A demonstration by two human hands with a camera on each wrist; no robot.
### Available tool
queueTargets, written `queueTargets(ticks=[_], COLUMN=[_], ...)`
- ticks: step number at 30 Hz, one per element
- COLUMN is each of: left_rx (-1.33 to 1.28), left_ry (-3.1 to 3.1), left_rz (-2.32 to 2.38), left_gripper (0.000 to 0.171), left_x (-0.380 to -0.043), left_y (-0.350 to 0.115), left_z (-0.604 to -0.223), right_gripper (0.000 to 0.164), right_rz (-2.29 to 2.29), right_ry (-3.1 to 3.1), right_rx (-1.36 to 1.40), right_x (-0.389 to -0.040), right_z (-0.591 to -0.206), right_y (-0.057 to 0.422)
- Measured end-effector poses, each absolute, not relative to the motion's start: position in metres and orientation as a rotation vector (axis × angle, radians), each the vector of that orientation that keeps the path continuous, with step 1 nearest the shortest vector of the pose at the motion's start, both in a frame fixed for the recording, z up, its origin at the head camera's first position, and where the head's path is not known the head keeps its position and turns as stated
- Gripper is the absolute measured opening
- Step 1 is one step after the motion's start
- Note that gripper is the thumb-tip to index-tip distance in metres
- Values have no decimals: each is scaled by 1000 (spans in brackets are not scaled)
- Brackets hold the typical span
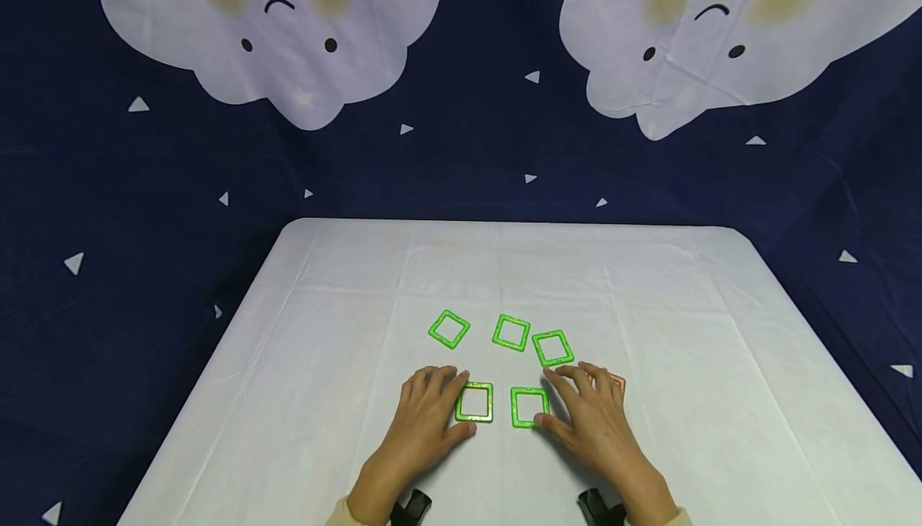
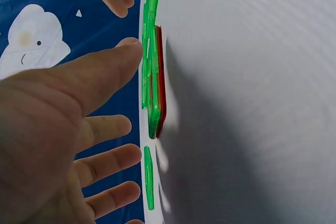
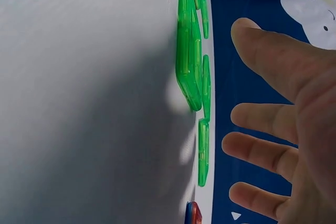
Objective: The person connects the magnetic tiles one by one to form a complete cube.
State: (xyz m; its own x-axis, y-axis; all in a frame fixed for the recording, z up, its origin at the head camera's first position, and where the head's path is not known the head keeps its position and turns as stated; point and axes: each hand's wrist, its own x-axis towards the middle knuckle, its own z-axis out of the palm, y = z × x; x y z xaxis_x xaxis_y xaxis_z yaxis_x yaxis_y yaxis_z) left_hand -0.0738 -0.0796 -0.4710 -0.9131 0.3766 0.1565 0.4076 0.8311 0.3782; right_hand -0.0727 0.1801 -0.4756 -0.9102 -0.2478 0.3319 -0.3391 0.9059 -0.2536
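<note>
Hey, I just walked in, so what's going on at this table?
A person has both hands over a white table with hollow square pieces on it. The left hand is at the left front green square; the left wrist view shows a red layer beneath it. The right hand is at the right front green square and partly hides an orange piece. Neither hand grips anything. Three more green squares lie farther back.
</note>
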Motion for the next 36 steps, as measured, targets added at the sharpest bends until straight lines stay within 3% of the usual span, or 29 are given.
queueTargets(ticks=[36], left_rx=[-647], left_ry=[-2940], left_rz=[-600], left_gripper=[63], left_x=[-80], left_y=[-79], left_z=[-473], right_gripper=[45], right_rz=[460], right_ry=[-2896], right_rx=[394], right_x=[-83], right_z=[-476], right_y=[173])
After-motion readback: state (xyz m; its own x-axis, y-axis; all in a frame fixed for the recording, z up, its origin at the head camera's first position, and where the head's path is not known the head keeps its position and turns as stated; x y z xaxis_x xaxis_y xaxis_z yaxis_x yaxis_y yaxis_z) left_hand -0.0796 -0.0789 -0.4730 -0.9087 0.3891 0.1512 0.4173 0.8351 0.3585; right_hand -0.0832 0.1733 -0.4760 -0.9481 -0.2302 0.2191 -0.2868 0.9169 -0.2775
